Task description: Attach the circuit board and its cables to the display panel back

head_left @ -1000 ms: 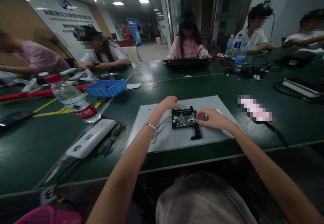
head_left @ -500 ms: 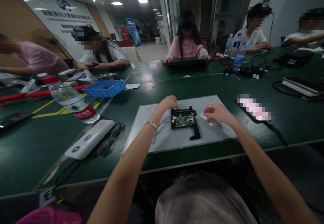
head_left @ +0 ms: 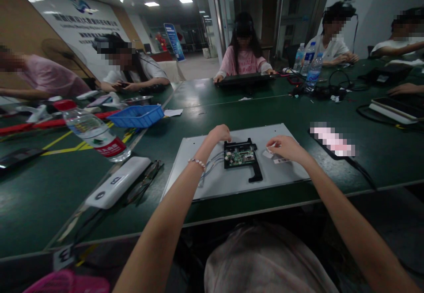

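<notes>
Green tabletop (head_left: 198, 118) stretches across the room, with one grey panel (head_left: 215, 187) lying near its close edge, before the person. On that panel, around its middle, sits one circuit board (head_left: 240, 157) in one black frame (head_left: 255, 174). The left hand (head_left: 219, 133) rests by the frame's far left corner; its fingertips are hidden, so one cannot tell whether they grasp anything. The right hand (head_left: 285, 147), over the panel's right part, has its fingers curled together at one small white piece (head_left: 268, 153); whether they pinch it or only touch it cannot be told. Just beneath that hand lies one printed label (head_left: 281, 161). Several thin grey cables (head_left: 214, 160) run from the board toward the panel's left side. One beaded bracelet (head_left: 198, 164) circles the left wrist.

Right of the panel is one phone (head_left: 331, 142). Left of it are one white power bank (head_left: 119, 182), one pair of glasses (head_left: 145, 180) and one red-capped bottle (head_left: 96, 129), tilted in view. Beyond its left corner stands one blue tray (head_left: 147, 119); three more bottles (head_left: 313, 74) stand beyond its right corner. Five other people (head_left: 243, 63) sit farther from the panel.
</notes>
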`<state>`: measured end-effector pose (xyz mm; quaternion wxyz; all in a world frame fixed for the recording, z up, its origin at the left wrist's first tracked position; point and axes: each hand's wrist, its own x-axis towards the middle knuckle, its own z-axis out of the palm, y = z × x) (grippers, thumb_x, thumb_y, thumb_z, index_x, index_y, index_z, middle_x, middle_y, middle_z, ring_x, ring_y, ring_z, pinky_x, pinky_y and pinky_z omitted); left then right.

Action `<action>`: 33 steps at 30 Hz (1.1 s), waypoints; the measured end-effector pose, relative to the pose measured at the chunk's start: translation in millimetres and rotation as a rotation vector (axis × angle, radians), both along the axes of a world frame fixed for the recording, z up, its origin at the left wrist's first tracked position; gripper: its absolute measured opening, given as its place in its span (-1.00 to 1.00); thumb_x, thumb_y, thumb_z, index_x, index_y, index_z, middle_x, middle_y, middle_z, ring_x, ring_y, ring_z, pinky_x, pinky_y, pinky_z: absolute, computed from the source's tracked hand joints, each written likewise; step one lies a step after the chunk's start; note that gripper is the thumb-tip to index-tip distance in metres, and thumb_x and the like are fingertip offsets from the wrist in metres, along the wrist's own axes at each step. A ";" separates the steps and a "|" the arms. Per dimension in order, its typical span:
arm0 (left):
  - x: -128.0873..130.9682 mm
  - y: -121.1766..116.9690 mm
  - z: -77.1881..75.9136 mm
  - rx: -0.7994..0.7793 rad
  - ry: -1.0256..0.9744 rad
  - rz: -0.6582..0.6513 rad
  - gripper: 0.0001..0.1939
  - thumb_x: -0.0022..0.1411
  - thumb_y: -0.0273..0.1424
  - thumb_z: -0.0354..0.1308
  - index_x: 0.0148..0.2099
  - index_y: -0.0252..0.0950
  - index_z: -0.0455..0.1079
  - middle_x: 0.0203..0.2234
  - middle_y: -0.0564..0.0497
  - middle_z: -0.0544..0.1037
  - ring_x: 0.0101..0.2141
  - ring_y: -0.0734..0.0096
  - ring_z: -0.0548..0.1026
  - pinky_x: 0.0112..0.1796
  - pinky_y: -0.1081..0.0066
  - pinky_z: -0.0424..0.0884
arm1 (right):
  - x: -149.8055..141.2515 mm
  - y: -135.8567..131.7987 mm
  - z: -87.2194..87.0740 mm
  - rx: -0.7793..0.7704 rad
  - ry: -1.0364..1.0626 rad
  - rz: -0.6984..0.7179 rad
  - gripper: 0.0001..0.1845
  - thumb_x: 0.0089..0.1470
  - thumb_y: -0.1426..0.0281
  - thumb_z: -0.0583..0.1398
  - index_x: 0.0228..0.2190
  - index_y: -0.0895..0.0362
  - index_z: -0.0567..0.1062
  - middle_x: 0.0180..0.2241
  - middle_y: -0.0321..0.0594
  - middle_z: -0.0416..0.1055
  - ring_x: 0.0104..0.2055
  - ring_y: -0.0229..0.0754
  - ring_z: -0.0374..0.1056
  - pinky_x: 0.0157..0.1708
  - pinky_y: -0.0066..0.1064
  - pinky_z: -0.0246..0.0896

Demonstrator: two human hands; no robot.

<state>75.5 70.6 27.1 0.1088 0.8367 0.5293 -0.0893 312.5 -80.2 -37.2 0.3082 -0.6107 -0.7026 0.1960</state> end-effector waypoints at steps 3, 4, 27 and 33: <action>-2.7 -0.4 -1.7 -0.032 -0.033 0.021 -0.79 -0.07 -0.48 0.21 -0.30 -0.34 0.55 -0.38 -0.06 0.60 -0.37 0.35 0.53 -0.38 0.55 0.41 | -0.4 0.6 0.0 0.003 0.011 0.002 -0.83 0.04 0.37 0.19 -0.33 0.13 0.57 -0.28 -0.12 0.51 -0.28 -0.13 0.41 -0.25 -0.31 0.26; -4.0 0.2 -2.3 -0.042 -0.050 0.025 -0.78 -0.07 -0.49 0.20 -0.30 -0.33 0.55 -0.39 -0.05 0.60 -0.39 0.37 0.53 -0.39 0.56 0.41 | -0.6 0.7 0.1 0.003 0.011 0.000 -0.83 0.04 0.37 0.18 -0.33 0.13 0.57 -0.27 -0.12 0.51 -0.28 -0.13 0.41 -0.24 -0.31 0.27; -9.5 5.7 -3.2 0.057 -0.276 -0.057 -0.47 0.14 -0.28 0.09 0.11 -0.47 0.36 -0.03 -0.20 0.49 -0.05 0.17 0.47 -0.05 0.42 0.33 | 0.7 0.2 0.3 0.065 -0.075 -0.054 -0.77 0.09 0.39 0.14 -0.26 0.15 0.57 -0.22 -0.08 0.49 -0.19 -0.10 0.41 -0.16 -0.26 0.27; -60.8 -33.5 2.9 -0.064 -0.246 -0.280 0.04 0.10 0.10 0.06 0.38 -0.42 -0.25 0.33 -0.27 -0.11 0.29 0.01 -0.01 0.21 0.24 -0.01 | -14.1 2.4 13.3 0.205 -0.057 -0.043 -0.72 0.12 0.42 0.11 -0.15 0.14 0.53 -0.13 -0.09 0.48 -0.13 -0.13 0.39 -0.13 -0.27 0.29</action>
